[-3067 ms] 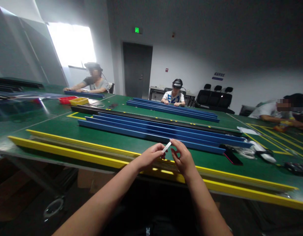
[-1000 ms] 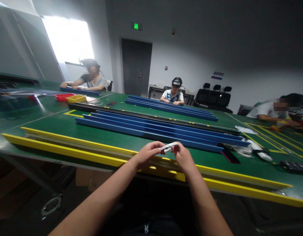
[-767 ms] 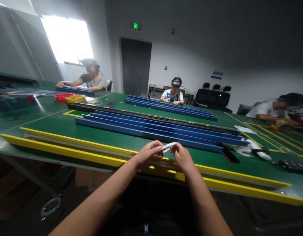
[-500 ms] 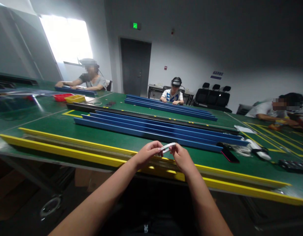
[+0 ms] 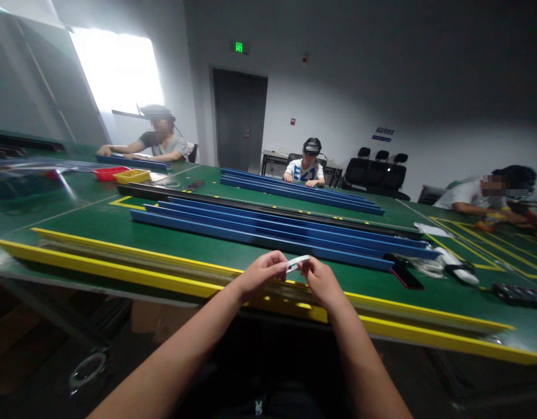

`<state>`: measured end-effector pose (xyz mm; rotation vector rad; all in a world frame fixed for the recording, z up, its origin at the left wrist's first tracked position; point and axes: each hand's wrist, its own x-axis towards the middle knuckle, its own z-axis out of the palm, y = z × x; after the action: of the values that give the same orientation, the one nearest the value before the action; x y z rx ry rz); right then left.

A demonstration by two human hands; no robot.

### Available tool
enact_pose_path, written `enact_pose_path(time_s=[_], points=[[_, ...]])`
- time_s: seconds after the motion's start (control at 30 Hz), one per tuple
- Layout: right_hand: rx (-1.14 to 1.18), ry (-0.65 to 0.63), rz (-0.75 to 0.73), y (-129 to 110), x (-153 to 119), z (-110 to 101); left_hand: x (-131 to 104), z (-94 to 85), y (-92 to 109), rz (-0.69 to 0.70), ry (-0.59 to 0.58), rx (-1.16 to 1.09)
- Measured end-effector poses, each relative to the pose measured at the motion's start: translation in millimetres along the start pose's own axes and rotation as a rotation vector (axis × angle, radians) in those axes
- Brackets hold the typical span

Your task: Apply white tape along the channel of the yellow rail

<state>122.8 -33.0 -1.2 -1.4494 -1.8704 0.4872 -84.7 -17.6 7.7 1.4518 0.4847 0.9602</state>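
A small, slim white strip [image 5: 298, 262], looking like a narrow loop, is held up between my two hands; its exact kind is not clear. My left hand [image 5: 267, 272] pinches its left end between thumb and fingers. At the other end, the fingertips of my right hand [image 5: 319, 278] are closed on it. Both hands hover over a long yellow channel rail [image 5: 132, 272] that lies along the table's near edge. My forearms cover part of that rail.
Blue channel rails [image 5: 251, 235] and a black rail [image 5: 198, 199] lie across the green table [image 5: 93, 215]. A dark phone [image 5: 406, 276] and a white corded tool [image 5: 458, 266] are at right. Red [image 5: 112, 173] and yellow [image 5: 132, 176] trays stand far left. Several people sit around.
The white strip has turned slightly between my fingers, and its loop looks narrower. My hands stay in nearly the same place, still holding both ends.
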Motion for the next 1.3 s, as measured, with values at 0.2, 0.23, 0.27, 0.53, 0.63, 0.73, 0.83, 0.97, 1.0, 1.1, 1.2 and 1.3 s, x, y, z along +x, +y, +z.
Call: enact_pose_path(time_s=[0.2,0.23,0.27,0.53,0.63,0.73,0.83,0.97,1.0,1.1,1.2,1.3], points=[[0.010,0.005,0.009,-1.4,-0.7,-0.8,-0.4,4.5,3.4,0.024,0.031,-0.072],[0.010,0.009,0.015,-1.5,-0.7,-0.8,-0.8,5.1,4.7,0.028,0.029,-0.091],[0.010,0.012,0.021,-1.5,-0.6,-0.8,-1.2,5.4,5.9,0.028,0.021,-0.102],[0.049,0.014,0.029,-2.6,-1.6,-0.8,0.7,2.3,-0.7,0.038,0.059,0.086],[0.030,0.017,-0.001,-3.7,-2.6,-1.3,2.5,-0.6,-6.0,0.074,0.118,0.214],[-0.050,-0.033,-0.009,-3.5,-2.5,-1.4,1.7,-1.6,-6.9,0.098,0.119,0.359],[-0.131,-0.115,0.007,-2.6,-2.2,-1.2,0.0,0.6,-4.7,0.104,0.097,0.491],[-0.210,-0.181,0.037,-2.2,-2.5,-0.8,0.5,5.2,-3.9,0.057,0.063,0.662],[-0.231,-0.189,0.050,-2.3,-2.5,-0.6,1.1,6.2,-4.7,0.033,0.054,0.721],[-0.296,-0.212,0.091,-3.5,-1.7,0.4,2.5,8.5,-8.8,-0.036,0.028,0.912],[-0.338,-0.229,0.083,-5.3,-1.4,-0.9,2.9,9.5,-13.0,-0.067,0.034,1.037],[-0.352,-0.237,0.020,-3.7,-5.3,-8.0,3.1,9.1,-14.2,-0.082,0.062,1.059]])
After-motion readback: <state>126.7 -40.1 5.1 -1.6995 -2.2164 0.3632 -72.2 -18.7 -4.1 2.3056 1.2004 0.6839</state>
